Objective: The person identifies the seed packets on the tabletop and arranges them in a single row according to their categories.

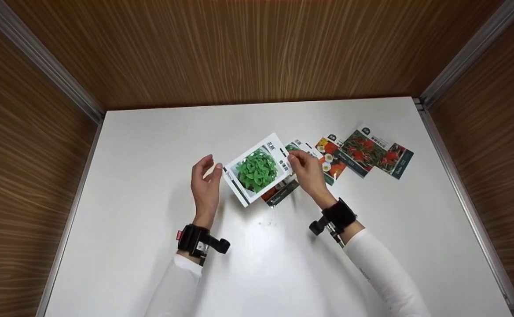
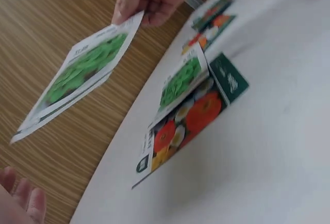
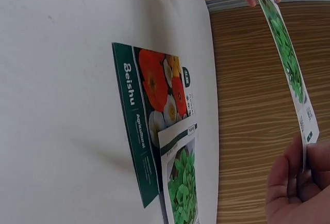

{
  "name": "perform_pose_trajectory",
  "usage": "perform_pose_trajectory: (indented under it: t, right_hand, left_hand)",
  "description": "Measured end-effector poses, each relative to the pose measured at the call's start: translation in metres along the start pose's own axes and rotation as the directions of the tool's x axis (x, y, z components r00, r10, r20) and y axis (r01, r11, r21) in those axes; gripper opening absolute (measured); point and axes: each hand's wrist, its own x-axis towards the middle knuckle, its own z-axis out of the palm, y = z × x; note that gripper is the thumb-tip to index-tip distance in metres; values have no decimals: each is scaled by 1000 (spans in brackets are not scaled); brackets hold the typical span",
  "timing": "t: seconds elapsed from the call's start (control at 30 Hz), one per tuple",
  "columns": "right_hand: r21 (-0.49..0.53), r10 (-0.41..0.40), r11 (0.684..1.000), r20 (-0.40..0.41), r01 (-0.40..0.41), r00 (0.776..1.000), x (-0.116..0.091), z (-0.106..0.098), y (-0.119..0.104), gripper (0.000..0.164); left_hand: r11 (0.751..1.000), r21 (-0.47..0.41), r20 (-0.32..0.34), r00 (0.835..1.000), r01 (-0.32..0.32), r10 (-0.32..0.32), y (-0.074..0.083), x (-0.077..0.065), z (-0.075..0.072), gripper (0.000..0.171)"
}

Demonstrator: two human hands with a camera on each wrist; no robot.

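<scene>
Pinched at one end in the grip of the right hand (image 1: 313, 177) above the desk (image 1: 147, 154), the packet (image 1: 257, 170) looks light, thin and springy, likely slick and easily creased, best held gently by its edges, while the left hand (image 1: 206, 190) curves loosely, empty, near the opposite end.

Bright, fairly even in head view, apparently lit from above. Washed to pale glare on the tabletop (image 1: 142, 149), nearer the wearer than the held packet (image 1: 257, 171); softly shadowed left of that packet. Dimmer on the wooden walls (image 1: 239, 53) beyond it. Greyer, softer in left wrist view: smeared across the held packet, small print unreadable; blurred too on far packets (image 2: 209, 33) up and right of it. Crisper in right wrist view, with large lettering legible on the orange-flower packet (image 3: 160, 87) left of the held packet; visibly bowed along the tabletop edge, also left.
</scene>
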Motion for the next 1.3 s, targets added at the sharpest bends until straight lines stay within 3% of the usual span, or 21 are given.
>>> perform_pose_trajectory:
  t: [0.1,0.23,0.4,0.6,1.03,1.17,1.3]
  right_hand:
    - [-68,-51,996,15,52,999,-1,-2,1,22]
    - [-118,-101,987,41,106,994,-3,-2,1,21]
    - [-137,-122,982,74,131,990,-5,0,-2,22]
    - [-124,-148,979,107,161,983,-6,5,-3,21]
    - [-131,-159,976,135,177,978,-8,16,-7,22]
    - [-143,-157,975,91,168,984,-7,12,-5,25]
    - [-136,-153,978,45,158,987,-6,4,0,25]
  left_hand:
    - [987,149,75,996,-59,48,-1,2,-5,35]
    - [955,272,162,984,-117,74,-1,3,-9,31]
    - [920,363,256,965,-149,55,-2,5,-8,28]
    - [911,389,322,947,-137,4,-3,5,-8,24]
    - [906,421,313,945,-45,-99,-7,2,-12,16]
    - [906,422,265,953,24,-149,-6,5,-27,17]
    - [903,420,208,958,95,-198,-7,11,-55,20]
